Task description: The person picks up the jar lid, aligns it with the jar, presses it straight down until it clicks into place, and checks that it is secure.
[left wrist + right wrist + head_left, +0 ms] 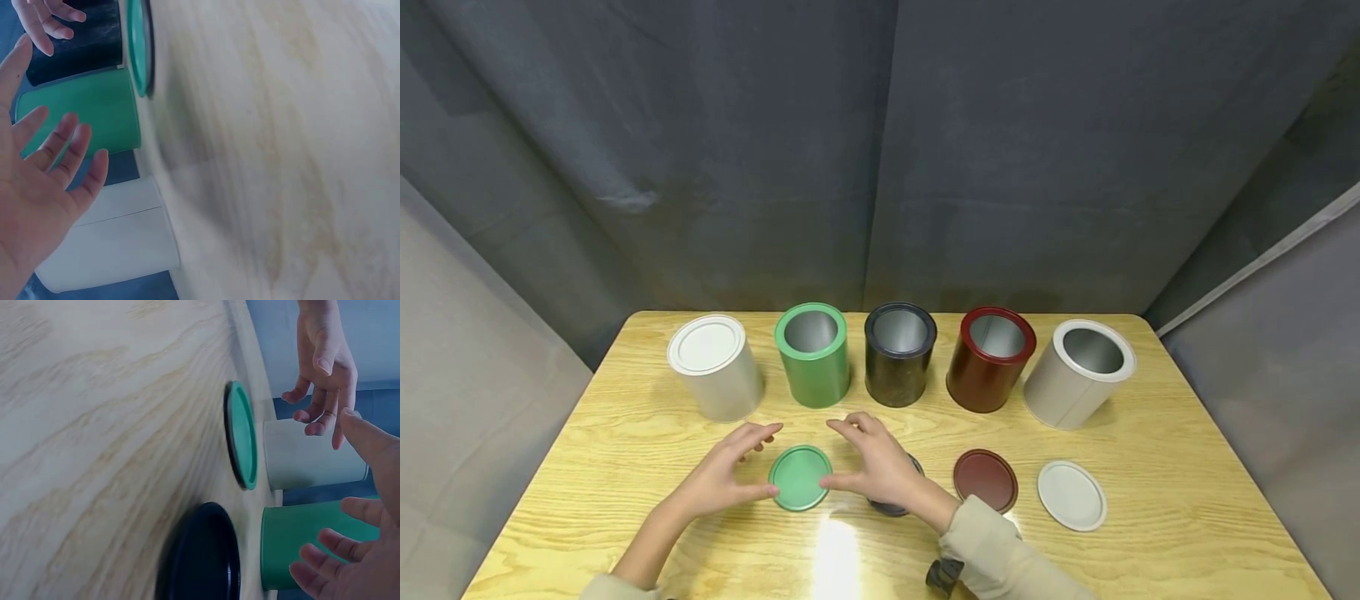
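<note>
A round green lid lies on the table between my two hands. My left hand hovers on its left side, fingers spread and loosely bent, holding nothing. On the other side, my right hand is likewise spread and empty, its thumb over the lid's right edge in the head view. Both wrist views show the hands above the tabletop, apart from the green lid. Partly hidden under my right hand is a black lid, seen more fully in the right wrist view. Behind the hands stands an open green can.
A white can with its top covered stands at the left. An open black can, dark red can and off-white can continue the row. A dark red lid and white lid lie at the right.
</note>
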